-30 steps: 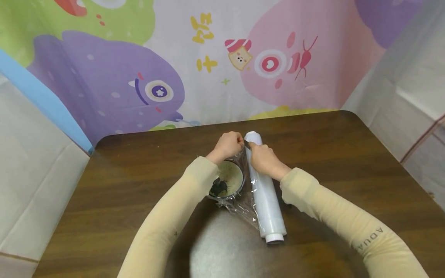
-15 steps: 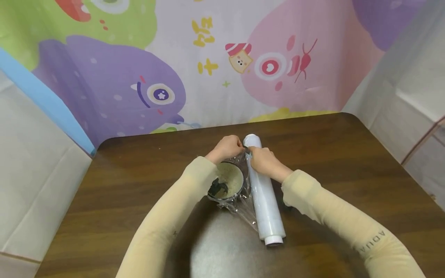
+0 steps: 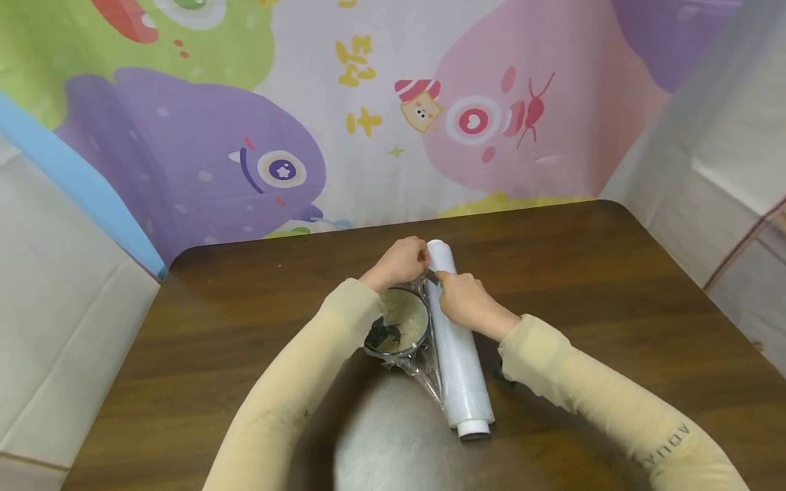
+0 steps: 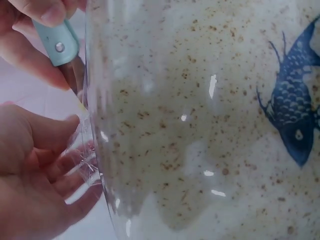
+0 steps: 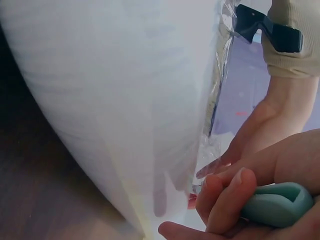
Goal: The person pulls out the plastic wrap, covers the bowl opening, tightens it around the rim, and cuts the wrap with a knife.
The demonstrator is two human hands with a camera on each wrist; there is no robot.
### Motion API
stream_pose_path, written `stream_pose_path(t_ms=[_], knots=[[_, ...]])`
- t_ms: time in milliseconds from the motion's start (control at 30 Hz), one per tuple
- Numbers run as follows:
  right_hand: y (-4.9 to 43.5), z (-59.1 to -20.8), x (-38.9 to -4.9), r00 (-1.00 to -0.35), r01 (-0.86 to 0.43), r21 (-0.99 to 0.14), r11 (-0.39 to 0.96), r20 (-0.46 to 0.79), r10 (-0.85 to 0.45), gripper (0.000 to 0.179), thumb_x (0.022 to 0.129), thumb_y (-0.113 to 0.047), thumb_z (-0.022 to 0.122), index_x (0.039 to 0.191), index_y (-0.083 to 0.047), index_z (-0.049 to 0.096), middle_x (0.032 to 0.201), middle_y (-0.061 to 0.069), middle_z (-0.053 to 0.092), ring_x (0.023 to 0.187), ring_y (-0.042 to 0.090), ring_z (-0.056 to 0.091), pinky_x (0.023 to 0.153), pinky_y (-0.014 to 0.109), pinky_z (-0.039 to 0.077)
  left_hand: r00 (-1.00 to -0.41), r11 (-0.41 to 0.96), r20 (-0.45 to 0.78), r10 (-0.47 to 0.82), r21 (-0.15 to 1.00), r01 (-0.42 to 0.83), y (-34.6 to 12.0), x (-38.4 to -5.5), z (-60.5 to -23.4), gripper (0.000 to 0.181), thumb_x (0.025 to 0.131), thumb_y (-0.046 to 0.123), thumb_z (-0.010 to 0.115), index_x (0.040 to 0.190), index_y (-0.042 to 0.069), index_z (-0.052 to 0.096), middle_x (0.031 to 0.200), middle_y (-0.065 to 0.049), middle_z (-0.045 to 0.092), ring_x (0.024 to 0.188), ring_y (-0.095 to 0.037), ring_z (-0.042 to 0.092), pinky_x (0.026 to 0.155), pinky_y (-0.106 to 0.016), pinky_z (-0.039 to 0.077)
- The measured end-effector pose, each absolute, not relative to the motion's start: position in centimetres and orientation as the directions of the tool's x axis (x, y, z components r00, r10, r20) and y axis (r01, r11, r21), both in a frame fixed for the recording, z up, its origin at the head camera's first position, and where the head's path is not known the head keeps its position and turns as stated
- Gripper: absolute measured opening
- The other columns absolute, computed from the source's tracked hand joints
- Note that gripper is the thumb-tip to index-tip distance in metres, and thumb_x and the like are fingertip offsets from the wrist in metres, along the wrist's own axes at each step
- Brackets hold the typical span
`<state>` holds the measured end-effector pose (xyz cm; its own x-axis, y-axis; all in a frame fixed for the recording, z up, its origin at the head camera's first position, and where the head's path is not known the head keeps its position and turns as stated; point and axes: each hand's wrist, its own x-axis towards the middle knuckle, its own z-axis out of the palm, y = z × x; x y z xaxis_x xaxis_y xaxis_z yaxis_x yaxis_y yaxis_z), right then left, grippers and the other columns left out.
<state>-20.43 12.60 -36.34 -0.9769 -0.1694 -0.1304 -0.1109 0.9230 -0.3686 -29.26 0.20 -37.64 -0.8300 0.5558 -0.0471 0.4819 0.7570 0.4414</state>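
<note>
A bowl (image 3: 410, 319) painted inside with a blue fish (image 4: 298, 107) and brown specks has clear cling film (image 3: 424, 375) stretched over it. From its right side the film runs to a thick white cling film roll (image 3: 457, 348) lying on the table. At the bowl's far right edge my left hand (image 3: 402, 261) pinches crumpled film between thumb and fingers. My right hand (image 3: 469, 300) grips a small knife by its pale teal handle (image 4: 59, 45), above the roll. In the left wrist view the blade (image 4: 76, 75) points at the film beside the left fingertips.
The dark wooden table (image 3: 245, 327) ends at a cartoon-printed curtain (image 3: 368, 136). A dark wrist strap (image 5: 270, 30) sits on the left sleeve.
The roll has shifted left, closer to the bowl. My right hand and the knife have come slightly nearer along the roll. The left hand stays at the bowl's edge.
</note>
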Motion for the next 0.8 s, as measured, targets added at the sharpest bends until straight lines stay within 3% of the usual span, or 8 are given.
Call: stream_pose_path(t_ms=[167,367,467,600,800], knots=[[13.1,-36.2,-20.7,-0.980,-0.115,-0.364,0.924,-0.112,-0.166,0.049,0.081,-0.001,0.042,0.129,0.000,0.048,0.113,0.022,0.060,0.074,0.032,0.057,0.062,0.042,0.047,-0.785,0.705,-0.048,0.618,0.476,0.526,0.5,-29.1,-37.6,0.011,0.091,0.006,0.048,0.087,0.008,0.058,0.093,-0.006,0.057,0.066,-0.015,0.045,0.061,-0.025,0.036],[13.1,-36.2,-21.3,-0.982,-0.131,-0.377,0.917,-0.075,-0.171,0.047,0.080,-0.002,0.041,0.126,-0.001,0.051,0.098,0.022,0.063,0.071,0.032,0.055,0.059,0.041,0.047,-0.741,0.660,-0.011,0.672,0.462,0.592,0.7,-29.4,-38.0,0.009,0.091,0.004,0.045,0.089,0.008,0.053,0.087,-0.004,0.058,0.074,-0.016,0.048,0.070,-0.026,0.039],[13.2,-36.3,-21.5,-0.982,-0.115,-0.375,0.920,-0.097,-0.162,0.049,0.080,-0.003,0.041,0.129,-0.003,0.049,0.093,0.022,0.063,0.069,0.031,0.055,0.056,0.039,0.047,-0.717,0.641,-0.002,0.697,0.450,0.622,0.8,-29.6,-38.0,0.009,0.090,0.002,0.045,0.090,0.007,0.052,0.083,-0.003,0.056,0.071,-0.015,0.046,0.069,-0.025,0.038],[13.3,-36.4,-21.5,-0.979,-0.092,-0.371,0.924,-0.137,-0.153,0.051,0.081,-0.003,0.042,0.131,-0.004,0.047,0.095,0.022,0.062,0.067,0.030,0.053,0.054,0.037,0.045,-0.709,0.636,-0.032,0.704,0.471,0.611,0.8,-29.7,-37.7,0.010,0.091,0.003,0.043,0.092,0.007,0.052,0.081,-0.002,0.054,0.066,-0.013,0.042,0.065,-0.024,0.034],[13.6,-36.0,-20.7,-0.974,-0.142,-0.333,0.932,-0.123,-0.192,0.046,0.079,-0.003,0.045,0.124,0.001,0.053,0.100,0.024,0.063,0.069,0.030,0.055,0.060,0.040,0.047,-0.716,0.651,-0.025,0.698,0.439,0.619,1.1,-29.7,-37.1,0.012,0.094,0.005,0.040,0.092,0.006,0.052,0.084,-0.004,0.055,0.068,-0.014,0.043,0.069,-0.025,0.036]])
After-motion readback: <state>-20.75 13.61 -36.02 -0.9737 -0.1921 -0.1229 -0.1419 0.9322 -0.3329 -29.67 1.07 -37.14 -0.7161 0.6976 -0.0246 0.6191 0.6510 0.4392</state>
